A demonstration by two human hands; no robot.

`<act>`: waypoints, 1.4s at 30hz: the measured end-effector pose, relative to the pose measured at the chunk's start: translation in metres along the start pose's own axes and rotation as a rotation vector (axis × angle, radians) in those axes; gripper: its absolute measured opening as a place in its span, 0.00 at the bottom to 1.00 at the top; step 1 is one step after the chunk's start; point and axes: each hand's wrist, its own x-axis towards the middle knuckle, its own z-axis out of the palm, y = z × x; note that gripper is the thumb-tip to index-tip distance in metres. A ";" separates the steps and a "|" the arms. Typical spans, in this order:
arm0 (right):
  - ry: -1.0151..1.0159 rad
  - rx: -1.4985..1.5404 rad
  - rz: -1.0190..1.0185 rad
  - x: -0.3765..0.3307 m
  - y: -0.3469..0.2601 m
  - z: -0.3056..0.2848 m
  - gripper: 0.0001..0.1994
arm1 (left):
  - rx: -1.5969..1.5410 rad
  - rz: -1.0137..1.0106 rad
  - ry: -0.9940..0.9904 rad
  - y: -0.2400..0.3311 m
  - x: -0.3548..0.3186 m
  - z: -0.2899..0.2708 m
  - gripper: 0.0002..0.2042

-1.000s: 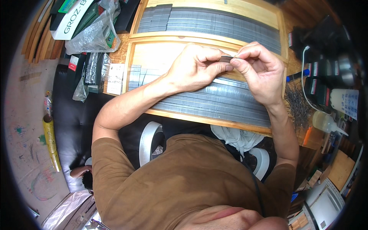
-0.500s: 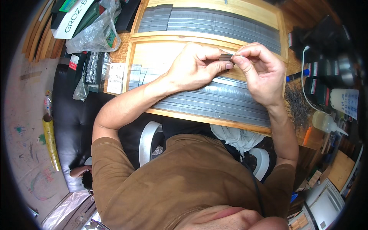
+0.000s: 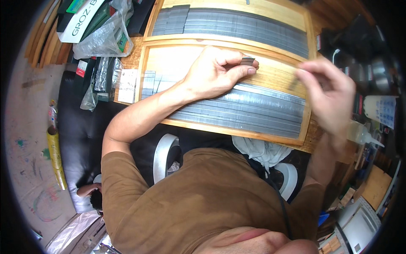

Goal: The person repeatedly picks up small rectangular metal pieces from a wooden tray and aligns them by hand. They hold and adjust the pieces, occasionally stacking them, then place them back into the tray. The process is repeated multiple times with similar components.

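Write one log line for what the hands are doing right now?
left hand: pinches small dark metal bundle | right hand: blurred, apart, grip unclear | below: wooden tray holding rows of grey metal strips

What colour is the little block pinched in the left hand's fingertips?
Dark grey, almost black: the small block in the left hand, seen in the head view.

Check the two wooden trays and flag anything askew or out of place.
Nothing stands out. The grey metal strips lie in even rows in the near tray and the far tray. The left hand pinches a small dark stack.
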 end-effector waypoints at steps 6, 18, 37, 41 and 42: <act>-0.035 0.224 -0.106 0.014 0.019 0.055 0.04 | -0.037 0.016 -0.017 0.003 0.001 0.001 0.09; -0.034 0.418 -0.107 0.011 0.026 0.071 0.05 | 0.036 0.109 -0.072 0.003 0.001 -0.002 0.12; -0.059 0.416 -0.184 0.012 0.035 0.075 0.08 | 0.017 0.155 -0.081 0.000 0.005 -0.003 0.06; -0.054 0.417 -0.199 0.012 0.036 0.076 0.08 | -0.005 0.158 -0.070 0.003 0.004 -0.001 0.06; -0.049 0.418 -0.200 0.012 0.035 0.076 0.08 | -0.002 0.139 -0.073 0.005 0.003 -0.001 0.06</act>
